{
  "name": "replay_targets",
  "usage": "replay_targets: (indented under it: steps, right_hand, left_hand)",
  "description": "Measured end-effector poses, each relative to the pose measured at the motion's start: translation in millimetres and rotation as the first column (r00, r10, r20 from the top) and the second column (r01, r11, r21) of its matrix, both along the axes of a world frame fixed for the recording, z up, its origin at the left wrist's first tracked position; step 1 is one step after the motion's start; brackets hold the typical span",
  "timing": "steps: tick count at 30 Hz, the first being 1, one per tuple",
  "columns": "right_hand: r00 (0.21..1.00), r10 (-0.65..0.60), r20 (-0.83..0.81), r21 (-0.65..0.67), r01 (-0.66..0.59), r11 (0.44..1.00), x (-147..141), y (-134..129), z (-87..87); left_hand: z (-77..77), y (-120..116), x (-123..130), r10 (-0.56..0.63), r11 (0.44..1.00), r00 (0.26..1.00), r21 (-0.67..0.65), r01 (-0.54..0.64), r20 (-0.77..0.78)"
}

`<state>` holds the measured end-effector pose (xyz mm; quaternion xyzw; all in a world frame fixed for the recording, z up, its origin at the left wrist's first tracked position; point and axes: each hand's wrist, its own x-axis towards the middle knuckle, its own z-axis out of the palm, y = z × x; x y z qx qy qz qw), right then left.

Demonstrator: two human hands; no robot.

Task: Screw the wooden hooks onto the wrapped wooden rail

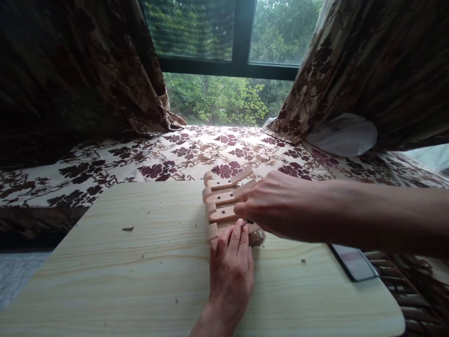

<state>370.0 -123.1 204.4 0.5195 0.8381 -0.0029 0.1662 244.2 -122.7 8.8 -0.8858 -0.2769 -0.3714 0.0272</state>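
Several pale, hook-ended strips (pixel 224 213), with dark screw heads on some, lie side by side on a brownish base (pixel 257 238) at the table's far middle. My left hand (pixel 231 267) comes from below, its fingers closed together over the nearest strip, pressing it at its curled end and along its length. From the right, my right hand (pixel 270 201) reaches across the strips' right ends with its fingers curled in. A thin dark tip shows below it, close to my left fingertips. What the right hand grips is mostly hidden.
The strips rest on a light wooden table (pixel 122 271). Small dark scraps (pixel 128 229) are scattered on it. A phone-like dark-edged slab (pixel 352 262) lies at the right edge. Beyond are a flowered cloth (pixel 196 152), a curtain (pixel 122 70) and a window.
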Motion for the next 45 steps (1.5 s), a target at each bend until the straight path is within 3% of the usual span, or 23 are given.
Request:
replay_targets:
  steps: [3, 7, 12, 18, 20, 22, 26, 28, 33, 35, 37, 41, 43, 45]
  right_hand:
    - [1.0, -0.008, -0.016, -0.081, 0.006, 0.997, -2.4, 0.6, 2.4]
    - [0.997, -0.028, -0.069, -0.055, 0.024, 0.998, 2.0, 3.4, -6.6]
    - [0.969, -0.22, -0.113, -0.032, 0.218, 0.976, 10.8, 5.1, -10.0]
    - [1.0, 0.021, -0.015, -0.037, -0.022, 0.999, 4.7, 2.3, -1.3]
    - [0.998, 0.047, -0.034, -0.033, -0.048, 0.998, 2.7, 2.4, -3.5]
    - [0.999, 0.025, -0.042, -0.034, -0.027, 0.999, 3.2, 3.2, -7.4]
    - [0.981, -0.182, -0.061, -0.025, 0.181, 0.983, 10.3, 5.0, -12.2]
    - [0.976, -0.208, -0.059, -0.027, 0.207, 0.978, 13.3, 4.4, -10.7]
    - [0.995, 0.072, -0.064, 0.004, -0.072, 0.997, 11.5, 0.9, -5.3]
    - [0.987, 0.12, -0.106, 0.016, -0.119, 0.993, 10.7, 1.9, -7.2]
    - [0.992, 0.064, -0.107, -0.016, -0.066, 0.998, 12.0, 4.5, -10.7]
    - [0.98, -0.184, -0.072, -0.073, 0.179, 0.981, 17.5, 8.2, -12.6]
    - [0.983, -0.178, -0.053, -0.081, 0.174, 0.981, 17.9, 6.9, -8.5]
    - [0.996, -0.084, -0.022, -0.079, 0.082, 0.994, 15.4, 4.0, -3.6]
  left_hand:
    - [0.5, -0.7, 0.1, 0.005, 1.0, 1.0, -0.028, -0.005, -0.006]
    - [-0.2, -0.7, 0.0, 0.002, 1.0, 1.0, -0.026, -0.002, -0.006]
    - [-2.3, 0.1, 0.2, -0.006, 1.0, 1.0, 0.004, 0.006, 0.004]
    - [-0.1, -0.2, 0.3, 0.004, 1.0, 1.0, -0.002, -0.004, -0.003]
    - [0.6, -0.4, 0.4, 0.009, 1.0, 1.0, -0.011, -0.009, -0.008]
    - [0.4, -0.3, 0.4, 0.006, 1.0, 1.0, -0.011, -0.006, -0.008]
    - [-1.0, 0.6, 0.5, -0.011, 1.0, 1.0, 0.002, 0.011, 0.004]
    - [-1.5, 0.8, 0.8, -0.013, 1.0, 1.0, 0.008, 0.013, 0.006]
    - [-1.1, -0.1, 0.8, -0.003, 1.0, 1.0, 0.012, 0.003, 0.007]
    - [-1.1, -0.4, 0.5, -0.002, 1.0, 1.0, 0.01, 0.002, 0.006]
    - [-1.4, -0.3, 0.2, -0.006, 1.0, 1.0, 0.013, 0.006, 0.007]
    - [-2.3, 0.6, -0.2, -0.018, 1.0, 1.0, 0.016, 0.018, 0.013]
    - [-2.2, 0.9, -0.1, -0.022, 1.0, 1.0, 0.013, 0.022, 0.013]
    - [-1.8, 0.7, 0.1, -0.018, 1.0, 1.0, 0.004, 0.018, 0.008]
